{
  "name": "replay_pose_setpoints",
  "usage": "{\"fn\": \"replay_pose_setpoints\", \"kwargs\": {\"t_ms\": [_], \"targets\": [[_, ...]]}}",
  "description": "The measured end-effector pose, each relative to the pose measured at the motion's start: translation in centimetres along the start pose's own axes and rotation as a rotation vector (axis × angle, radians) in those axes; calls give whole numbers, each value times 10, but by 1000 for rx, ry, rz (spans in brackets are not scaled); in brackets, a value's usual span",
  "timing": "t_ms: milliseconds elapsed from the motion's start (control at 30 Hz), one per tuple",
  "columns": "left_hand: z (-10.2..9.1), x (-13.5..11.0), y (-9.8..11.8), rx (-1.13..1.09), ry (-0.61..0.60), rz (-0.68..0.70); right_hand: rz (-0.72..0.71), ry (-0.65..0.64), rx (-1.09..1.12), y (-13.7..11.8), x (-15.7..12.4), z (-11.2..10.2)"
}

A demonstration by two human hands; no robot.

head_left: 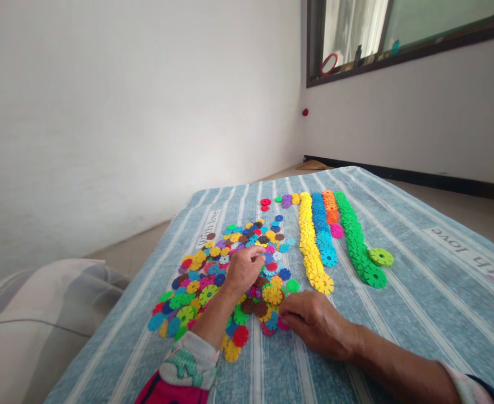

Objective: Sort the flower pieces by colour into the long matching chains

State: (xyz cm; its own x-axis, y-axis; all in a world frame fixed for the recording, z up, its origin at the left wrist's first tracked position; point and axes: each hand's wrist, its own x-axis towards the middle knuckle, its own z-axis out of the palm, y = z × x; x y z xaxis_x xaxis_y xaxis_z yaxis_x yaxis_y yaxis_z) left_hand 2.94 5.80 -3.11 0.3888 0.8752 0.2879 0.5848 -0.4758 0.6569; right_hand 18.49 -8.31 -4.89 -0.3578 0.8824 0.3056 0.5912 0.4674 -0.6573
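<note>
While the left hand (244, 269) rests on the middle of the mixed pile of coloured discs (188, 292), its fingers are bunched together at the tips, and whether a disc is pinched between them cannot be told. The right hand (316, 324) lies at the pile's near right edge, fingers curled, tips touching a pink disc (282, 324); no grip is clear. Just beyond, on the striped bed sheet (419, 292), lie sorted rows side by side: yellow row (312, 247), blue row (322, 233), orange row (329, 209), green row (356, 241).

Discs (196, 283) partly beneath left forearm (213, 320)
</note>
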Motion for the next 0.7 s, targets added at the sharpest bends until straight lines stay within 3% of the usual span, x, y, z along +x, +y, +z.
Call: {"fn": "replay_pose_setpoints", "kwargs": {"t_ms": [333, 700], "targets": [[0, -2, 0, -10, 14, 24, 178, 104, 271, -2, 2, -1], [-5, -1, 6, 5, -11, 42, 231, 116, 361, 3, 3, 1]]}}
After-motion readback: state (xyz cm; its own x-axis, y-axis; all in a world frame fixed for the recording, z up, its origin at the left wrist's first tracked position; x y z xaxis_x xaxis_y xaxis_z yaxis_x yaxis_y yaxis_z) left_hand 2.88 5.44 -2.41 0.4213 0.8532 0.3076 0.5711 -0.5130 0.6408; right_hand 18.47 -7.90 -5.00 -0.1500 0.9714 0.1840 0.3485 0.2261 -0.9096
